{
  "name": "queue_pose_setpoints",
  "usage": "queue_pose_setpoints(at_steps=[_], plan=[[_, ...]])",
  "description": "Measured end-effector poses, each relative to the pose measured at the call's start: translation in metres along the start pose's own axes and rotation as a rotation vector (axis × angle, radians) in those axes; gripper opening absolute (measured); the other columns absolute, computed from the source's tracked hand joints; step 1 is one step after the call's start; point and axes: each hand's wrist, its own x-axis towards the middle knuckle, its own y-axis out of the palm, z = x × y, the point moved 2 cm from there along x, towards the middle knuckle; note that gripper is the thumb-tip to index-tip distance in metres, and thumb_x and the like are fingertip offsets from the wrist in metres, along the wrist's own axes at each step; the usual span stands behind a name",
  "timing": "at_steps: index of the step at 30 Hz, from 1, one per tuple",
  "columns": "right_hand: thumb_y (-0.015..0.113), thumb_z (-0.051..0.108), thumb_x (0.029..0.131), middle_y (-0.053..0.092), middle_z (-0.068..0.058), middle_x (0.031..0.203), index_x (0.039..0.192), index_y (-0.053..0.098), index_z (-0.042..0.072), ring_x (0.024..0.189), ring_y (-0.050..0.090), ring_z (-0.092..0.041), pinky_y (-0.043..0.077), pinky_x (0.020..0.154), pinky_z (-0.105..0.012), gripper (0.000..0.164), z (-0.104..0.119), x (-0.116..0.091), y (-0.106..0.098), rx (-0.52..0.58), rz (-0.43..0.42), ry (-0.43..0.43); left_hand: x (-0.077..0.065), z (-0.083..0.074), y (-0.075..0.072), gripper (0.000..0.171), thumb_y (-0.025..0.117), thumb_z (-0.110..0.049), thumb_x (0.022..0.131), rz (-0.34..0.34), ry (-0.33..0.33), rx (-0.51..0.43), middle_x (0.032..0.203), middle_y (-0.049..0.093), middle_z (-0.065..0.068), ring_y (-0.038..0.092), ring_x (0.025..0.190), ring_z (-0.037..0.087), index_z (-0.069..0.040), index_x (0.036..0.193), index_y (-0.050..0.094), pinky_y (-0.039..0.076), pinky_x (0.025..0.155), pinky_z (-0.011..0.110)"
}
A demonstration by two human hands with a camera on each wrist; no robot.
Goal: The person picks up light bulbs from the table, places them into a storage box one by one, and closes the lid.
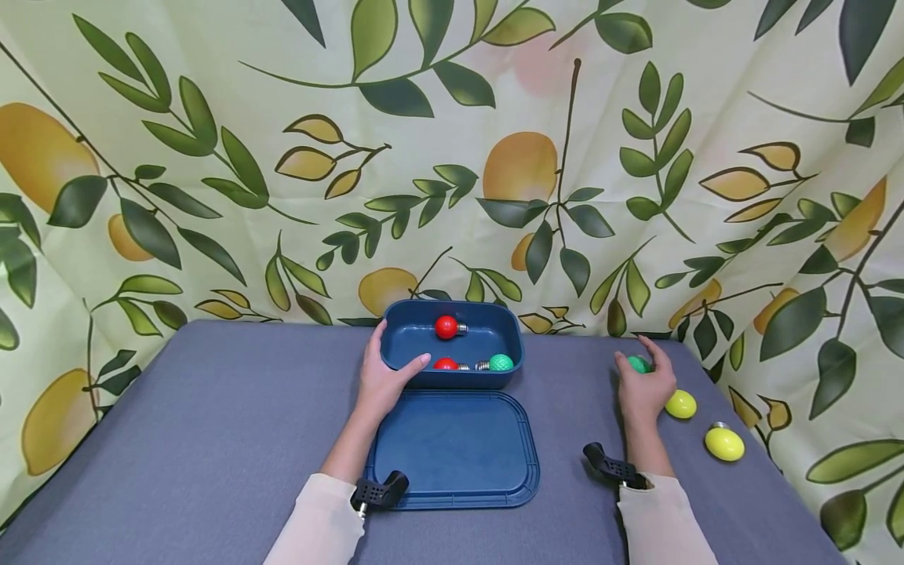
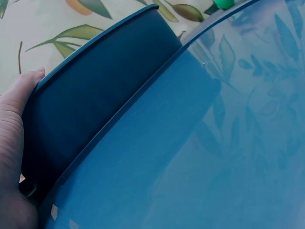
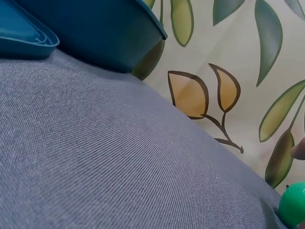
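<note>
My left hand [image 1: 381, 380] holds the left end of a dark blue plastic container [image 1: 452, 379], thumb along the front rim and fingers at the left wall. Inside lie two red light bulbs, one at the back [image 1: 446, 327] and another [image 1: 446, 363] by the front wall, beside a green textured bulb [image 1: 501, 362]. Off to the right, my right hand [image 1: 646, 392] holds another green bulb [image 1: 639, 364] between thumb and fingers. That bulb [image 3: 293, 205] shows at the edge of the right wrist view, low over the cloth.
Two yellow bulbs [image 1: 681, 404] [image 1: 724, 442] lie on the grey cloth-covered table [image 1: 233, 439], just right of my right hand. A flat blue lid [image 1: 455, 447] lies in front of the container. Behind the table hangs a leaf-and-fruit patterned curtain [image 1: 452, 157].
</note>
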Motion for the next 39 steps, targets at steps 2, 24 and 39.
queue_pose_setpoints(at_steps=[2,24,39], plan=[[0.078,0.003,0.083,0.065,-0.017,0.132,0.129,0.068,0.005,0.124,0.057,-0.03,0.04,0.095,-0.024,0.047,-0.002,0.0,0.0,-0.017,0.025,0.029,0.0,0.0,0.0,0.099,0.082,-0.039,0.083,0.001,-0.001,0.0,0.168,0.022,0.011,0.025,0.152,0.035,-0.024,0.161,0.023,0.022,0.123,0.064],[0.074,0.013,0.088,0.058,-0.024,0.14,0.137,0.061,0.004,0.136,0.049,-0.039,0.035,0.115,-0.049,0.051,-0.007,0.001,0.005,-0.171,0.166,0.13,0.0,0.0,0.001,0.098,0.081,-0.04,0.083,0.003,-0.01,-0.005,0.168,0.022,0.01,0.025,0.152,0.036,-0.025,0.161,0.023,0.025,0.121,0.065],[0.073,0.016,0.091,0.06,-0.027,0.138,0.135,0.062,0.003,0.127,0.055,-0.042,0.041,0.106,-0.053,0.047,-0.007,-0.002,0.014,-0.299,0.406,-0.017,-0.002,-0.001,0.001,0.096,0.08,-0.039,0.085,0.008,-0.003,0.0,0.168,0.022,0.011,0.026,0.151,0.037,-0.023,0.161,0.023,0.026,0.12,0.066]])
